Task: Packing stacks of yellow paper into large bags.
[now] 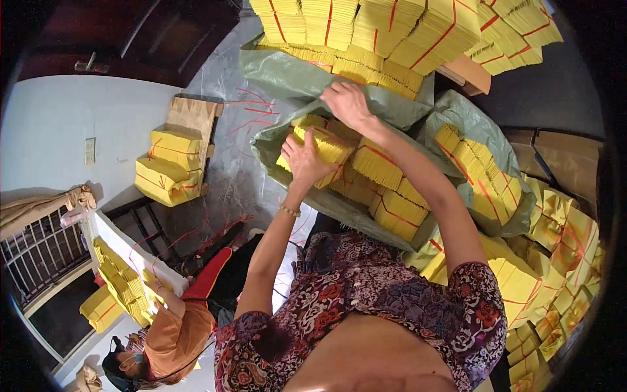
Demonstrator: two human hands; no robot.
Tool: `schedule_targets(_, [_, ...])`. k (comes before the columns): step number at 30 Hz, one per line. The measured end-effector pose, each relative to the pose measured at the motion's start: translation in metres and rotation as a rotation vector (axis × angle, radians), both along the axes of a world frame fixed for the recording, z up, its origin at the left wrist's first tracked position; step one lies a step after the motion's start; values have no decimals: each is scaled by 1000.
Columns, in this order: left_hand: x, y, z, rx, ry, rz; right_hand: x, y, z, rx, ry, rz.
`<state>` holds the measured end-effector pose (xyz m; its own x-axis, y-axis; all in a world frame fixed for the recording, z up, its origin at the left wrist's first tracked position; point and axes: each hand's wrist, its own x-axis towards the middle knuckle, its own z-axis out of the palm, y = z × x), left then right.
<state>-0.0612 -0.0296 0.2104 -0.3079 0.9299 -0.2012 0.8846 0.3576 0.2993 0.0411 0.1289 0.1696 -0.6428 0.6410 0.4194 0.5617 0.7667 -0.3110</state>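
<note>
A green woven sack lies open in front of me, packed with yellow paper bundles tied with red string. My left hand is spread over one yellow paper bundle near the sack's left side, fingers and thumb gripping its top and edge. Beyond it, my right hand has its fingers bent in at the far rim of the green sacking and pinches it. Another paper bundle sits in the sack under my right forearm. The undersides of the bundles are hidden.
A second green sack behind holds tall yellow stacks; a third sack stands right. More bundles pile at far right. At left, bundles rest by a wooden pallet. A co-worker handles yellow stacks at lower left. Red strings litter the floor.
</note>
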Motion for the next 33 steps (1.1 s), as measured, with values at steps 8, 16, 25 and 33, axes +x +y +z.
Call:
schedule_targets(8, [-14, 44, -29, -20, 138, 117, 2, -8, 27, -186, 153, -89])
schedule_targets(16, [-31, 65, -61, -83, 213, 128, 1, -16, 25, -191, 134, -89])
schedule_targets(25, [-42, 70, -66, -89, 199, 142, 17, -90, 40, -200, 361, -293])
schedule_targets(33, [-42, 79, -64, -114, 207, 160, 14, -161, -84, -916, 502, -331])
